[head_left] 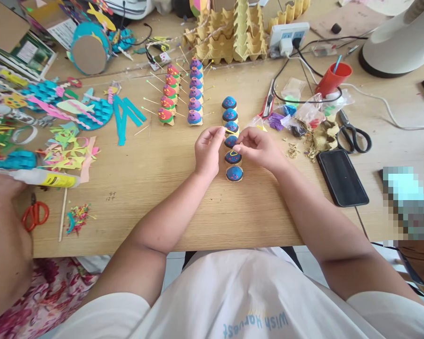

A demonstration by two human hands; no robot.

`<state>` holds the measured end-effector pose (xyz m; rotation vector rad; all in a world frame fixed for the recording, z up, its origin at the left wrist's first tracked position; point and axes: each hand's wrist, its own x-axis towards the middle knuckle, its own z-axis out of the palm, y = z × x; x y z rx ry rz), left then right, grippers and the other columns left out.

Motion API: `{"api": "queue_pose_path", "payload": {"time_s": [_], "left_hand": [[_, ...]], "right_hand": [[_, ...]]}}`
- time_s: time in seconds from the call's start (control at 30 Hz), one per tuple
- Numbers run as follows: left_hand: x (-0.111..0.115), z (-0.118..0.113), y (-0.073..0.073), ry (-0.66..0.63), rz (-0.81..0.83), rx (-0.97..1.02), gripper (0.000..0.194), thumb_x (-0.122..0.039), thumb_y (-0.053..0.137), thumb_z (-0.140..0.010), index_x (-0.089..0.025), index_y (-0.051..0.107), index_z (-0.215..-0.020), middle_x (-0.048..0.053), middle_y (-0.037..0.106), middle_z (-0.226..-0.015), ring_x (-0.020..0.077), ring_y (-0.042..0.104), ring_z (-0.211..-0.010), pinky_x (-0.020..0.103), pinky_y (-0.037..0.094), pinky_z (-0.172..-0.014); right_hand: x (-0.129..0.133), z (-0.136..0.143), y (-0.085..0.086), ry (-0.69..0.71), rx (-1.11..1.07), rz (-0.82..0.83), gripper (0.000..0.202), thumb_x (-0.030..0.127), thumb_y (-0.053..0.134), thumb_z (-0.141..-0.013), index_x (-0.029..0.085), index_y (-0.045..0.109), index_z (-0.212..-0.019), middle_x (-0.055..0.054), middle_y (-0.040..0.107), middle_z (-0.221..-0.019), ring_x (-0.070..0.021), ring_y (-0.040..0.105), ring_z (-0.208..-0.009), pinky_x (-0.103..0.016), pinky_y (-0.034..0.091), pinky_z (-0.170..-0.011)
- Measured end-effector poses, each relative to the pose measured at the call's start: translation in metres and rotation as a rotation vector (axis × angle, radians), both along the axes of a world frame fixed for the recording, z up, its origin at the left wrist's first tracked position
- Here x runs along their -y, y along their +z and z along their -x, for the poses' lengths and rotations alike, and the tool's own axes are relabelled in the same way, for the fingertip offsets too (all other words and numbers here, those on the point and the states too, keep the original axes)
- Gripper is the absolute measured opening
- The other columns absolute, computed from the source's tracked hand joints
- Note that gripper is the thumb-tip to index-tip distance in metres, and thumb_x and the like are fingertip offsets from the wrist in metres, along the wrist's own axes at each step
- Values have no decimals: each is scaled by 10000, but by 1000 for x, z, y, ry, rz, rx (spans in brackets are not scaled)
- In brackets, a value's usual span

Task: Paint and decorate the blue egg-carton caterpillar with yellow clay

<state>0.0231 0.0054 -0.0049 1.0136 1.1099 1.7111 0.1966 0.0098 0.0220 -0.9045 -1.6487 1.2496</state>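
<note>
Head view: left hand [207,151] and right hand [258,147] both pinched shut, fingertips meeting over blue painted cup [231,141], mid-row in blue caterpillar [232,139] on wooden table [155,188]. Just right, black phone [342,177]; farther out, scissors [353,134] and red cup [334,78].

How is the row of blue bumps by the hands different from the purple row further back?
The blue row has blue domes; the purple row has purple ones. Thin sticks poke out beside the purple row, while none show on the blue row. The left hand and right hand are at the blue row; the purple row stands untouched, farther away. Both are lines of small painted domes on the wooden table.
</note>
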Motion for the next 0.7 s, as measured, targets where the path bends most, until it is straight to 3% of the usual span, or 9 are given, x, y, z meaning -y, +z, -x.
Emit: {"api": "queue_pose_path", "payload": {"time_s": [0.13,0.33,0.53,0.7], "left_hand": [[-5,4,-4,25,56,13,438,-644,846,-913,-242,693,-831,-26,642,-748,96,503,-622,271,469,-606],[-7,5,-5,20,76,10,471,-686,792,-938,-242,656,-858,-15,604,-760,115,426,-606,322,381,-564],[-9,6,-10,-6,64,1,503,-727,812,-902,-247,670,-851,-12,627,-761,109,451,-606,318,377,-549],[-9,6,-11,-28,78,-14,487,-723,777,-932,-249,675,-891,-7,609,-765,136,463,-645,344,373,-613]], "right_hand": [[-2,-3,-6,77,123,-107,546,680,953,-745,217,762,-963,85,412,-647,-111,344,-621,-316,273,-603],[-6,-5,-14,113,271,-242,310,410,917,-803,229,798,-1025,56,523,-705,-137,452,-675,-311,332,-659],[-2,-4,-9,94,339,-234,273,394,884,-831,223,798,-1025,36,559,-745,-148,485,-699,-322,361,-690],[-5,-3,-13,-29,353,-247,227,340,887,-829,232,801,-1010,35,523,-743,-155,471,-708,-330,351,-703]]}}
